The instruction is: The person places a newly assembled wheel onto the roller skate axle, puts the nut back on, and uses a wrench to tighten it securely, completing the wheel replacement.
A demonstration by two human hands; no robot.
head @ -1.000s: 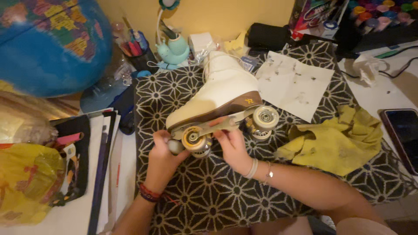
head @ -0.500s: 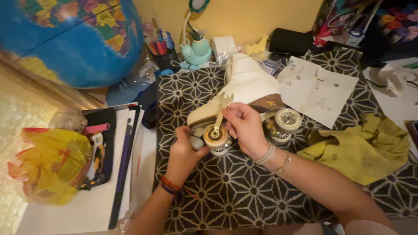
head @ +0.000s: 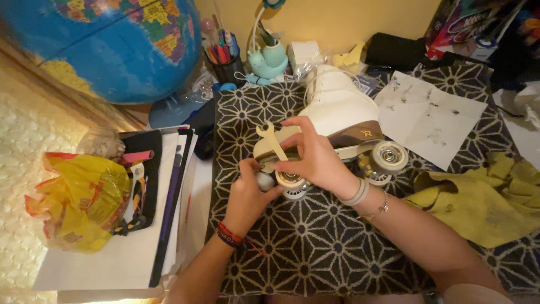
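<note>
A white roller skate (head: 337, 107) lies on its side on a black cloth with a pale star pattern (head: 315, 247). My right hand (head: 315, 157) grips a cream-coloured flat wrench (head: 272, 139) set at the skate's front axle. My left hand (head: 247, 194) holds the grey toe stop and front wheel (head: 291, 181) from below. The rear wheels (head: 388, 157) stick out to the right, untouched.
A blue globe (head: 107, 45) stands at the back left. Left of the cloth lie dark folders (head: 169, 191) and a yellow plastic bag (head: 84, 197). A yellow rag (head: 478, 202) and a stained white paper (head: 427, 118) lie right. A pen cup (head: 228, 62) and teal figurine (head: 270, 62) stand behind.
The view has shifted right and closer. My right hand has swung the wrench so its free end points up and to the left. My left hand stays on the front wheel.
</note>
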